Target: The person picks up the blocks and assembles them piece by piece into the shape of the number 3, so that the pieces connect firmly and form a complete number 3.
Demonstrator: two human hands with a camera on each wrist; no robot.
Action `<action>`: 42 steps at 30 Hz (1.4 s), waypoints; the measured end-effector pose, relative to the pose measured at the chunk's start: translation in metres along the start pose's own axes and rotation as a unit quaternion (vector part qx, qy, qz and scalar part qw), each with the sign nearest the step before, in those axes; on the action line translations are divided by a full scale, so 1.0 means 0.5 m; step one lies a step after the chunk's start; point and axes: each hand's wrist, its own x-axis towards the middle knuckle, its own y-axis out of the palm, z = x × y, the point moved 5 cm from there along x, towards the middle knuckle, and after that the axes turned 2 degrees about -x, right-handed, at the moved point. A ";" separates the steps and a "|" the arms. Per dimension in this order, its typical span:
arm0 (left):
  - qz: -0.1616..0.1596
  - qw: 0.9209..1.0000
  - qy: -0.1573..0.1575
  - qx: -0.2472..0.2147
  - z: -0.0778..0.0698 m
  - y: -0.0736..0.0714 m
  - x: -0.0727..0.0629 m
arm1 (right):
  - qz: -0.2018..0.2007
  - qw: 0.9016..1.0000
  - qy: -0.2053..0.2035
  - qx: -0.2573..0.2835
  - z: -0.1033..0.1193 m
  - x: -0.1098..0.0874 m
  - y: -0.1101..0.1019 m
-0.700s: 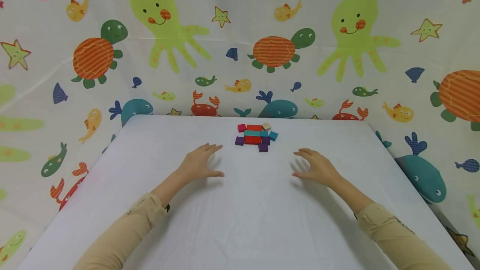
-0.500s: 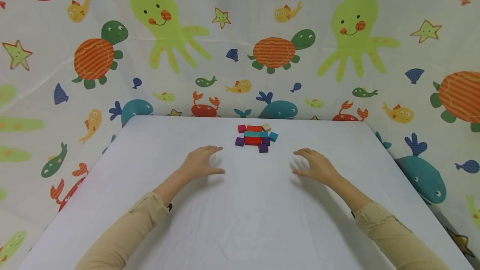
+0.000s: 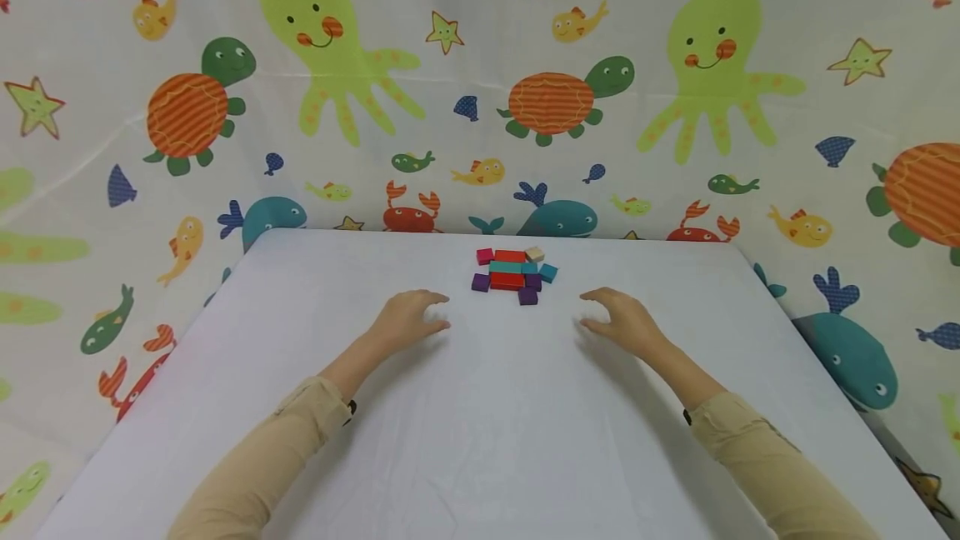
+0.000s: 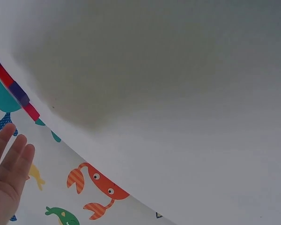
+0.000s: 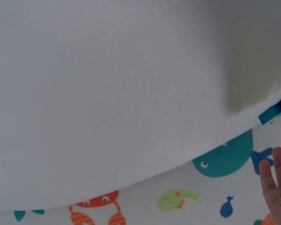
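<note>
Closest to the camera you've got two beige sleeves (image 3: 262,465) coming in from the bottom corners, stretched out over a white table (image 3: 480,440). No wrinkles worth mentioning, just a plain cloth surface.

A bit further out, the left hand (image 3: 408,319) hovers low over the table or maybe just touches it, can't really tell which. Fingers are relaxed and slightly spread, thumb pointing inward, nothing in it. The right hand (image 3: 622,322) mirrors it on the other side, fingers loosely bent and apart, also holding nothing. In the left wrist view the fingers (image 4: 9,154) look straight and side by side.

Between the two hands and a little past them sits a small cluster of blocks (image 3: 513,275), near the far edge of the table, roughly centered. They're laid flat and packed against each other: red, teal, purple, a pinkish one at the far left, and a pale wooden one at the far right. One purple block (image 3: 527,297) sticks out toward the person. Neither hand touches the cluster; both are near it.

Behind the table hangs a curtain (image 3: 480,90) printed with green octopuses, turtles, whales, crabs and little fish.
</note>
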 end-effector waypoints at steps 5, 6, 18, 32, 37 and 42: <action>-0.007 1.000 -0.017 -0.010 -0.002 -0.003 0.021 | -0.007 1.000 0.004 0.006 0.003 0.018 0.000; -0.012 1.000 -0.016 -0.013 -0.003 -0.003 0.026 | -0.009 1.000 0.005 0.008 0.003 0.021 0.000; -0.049 0.998 -0.017 -0.025 -0.013 -0.002 0.094 | -0.025 1.000 -0.002 0.004 0.008 0.063 0.008; -0.072 0.996 0.022 -0.038 -0.026 0.018 0.159 | -0.042 0.999 -0.015 0.019 0.020 0.122 0.022; -0.063 0.996 -0.002 -0.062 -0.021 0.023 0.176 | -0.041 0.999 -0.009 0.029 0.020 0.142 0.032; -0.080 0.995 -0.001 -0.060 -0.022 0.021 0.197 | -0.034 0.999 0.006 0.039 0.026 0.161 0.037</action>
